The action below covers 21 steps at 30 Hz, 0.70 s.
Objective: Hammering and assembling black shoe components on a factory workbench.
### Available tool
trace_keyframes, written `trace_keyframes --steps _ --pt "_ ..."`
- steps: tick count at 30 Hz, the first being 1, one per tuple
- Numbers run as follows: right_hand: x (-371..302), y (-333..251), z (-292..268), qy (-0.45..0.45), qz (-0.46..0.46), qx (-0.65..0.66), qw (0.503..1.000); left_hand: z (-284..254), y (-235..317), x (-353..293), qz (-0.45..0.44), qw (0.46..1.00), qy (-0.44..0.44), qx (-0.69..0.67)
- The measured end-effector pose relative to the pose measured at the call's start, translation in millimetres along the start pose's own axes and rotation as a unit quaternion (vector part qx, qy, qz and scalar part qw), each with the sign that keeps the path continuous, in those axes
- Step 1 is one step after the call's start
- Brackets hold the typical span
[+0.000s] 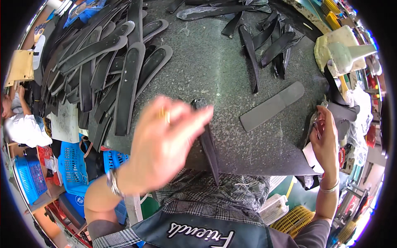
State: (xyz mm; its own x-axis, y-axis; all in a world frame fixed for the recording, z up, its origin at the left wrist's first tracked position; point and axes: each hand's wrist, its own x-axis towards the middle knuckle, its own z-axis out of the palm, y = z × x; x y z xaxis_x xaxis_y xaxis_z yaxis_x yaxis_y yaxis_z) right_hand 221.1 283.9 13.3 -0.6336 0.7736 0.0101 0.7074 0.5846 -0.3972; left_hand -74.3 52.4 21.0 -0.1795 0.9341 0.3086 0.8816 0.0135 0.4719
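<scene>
Smeared by motion, my left hand (161, 142) is over the near middle of the dark speckled table (190, 70). Its fingertips overlap the upper end of a narrow black strip (210, 151), whose pointed lower end reaches past the table's near edge. Whether the fingers grip it cannot be made out. At the table's right edge, my right hand (327, 140) has its fingers curled in beside dark material and a white scrap (313, 158); what they hold is hidden. Between the hands, toward the right, a flat grey insole-shaped piece (273, 105) lies slantwise.
Many dark rounded-end strips (130, 87) are heaped at the left. Several crumpled black strips (277, 43) lie at the far right. A pale machine part (345, 51) stands beyond the right edge. Blue baskets (73, 165) and a yellow basket (293, 221) sit below. Another person (27, 124) is far left.
</scene>
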Motion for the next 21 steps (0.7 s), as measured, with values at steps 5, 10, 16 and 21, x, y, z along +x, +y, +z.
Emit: trace_keyframes --steps 5,10,16,21 --pt "-7 -11 -6 0.066 0.053 0.171 0.982 12 -43 11 0.020 0.999 -0.037 0.009" --pt "-27 -82 -43 0.052 -0.043 0.069 0.995 9 -18 -26 -0.104 0.994 -0.036 -0.007" --pt "0 -151 8 -0.247 -0.296 0.218 0.897 10 -2 -57 -0.140 0.990 0.003 0.012" --pt "9 -157 22 -0.258 -0.395 0.114 0.874 -1 -13 -44 -0.083 0.996 -0.013 -0.010"
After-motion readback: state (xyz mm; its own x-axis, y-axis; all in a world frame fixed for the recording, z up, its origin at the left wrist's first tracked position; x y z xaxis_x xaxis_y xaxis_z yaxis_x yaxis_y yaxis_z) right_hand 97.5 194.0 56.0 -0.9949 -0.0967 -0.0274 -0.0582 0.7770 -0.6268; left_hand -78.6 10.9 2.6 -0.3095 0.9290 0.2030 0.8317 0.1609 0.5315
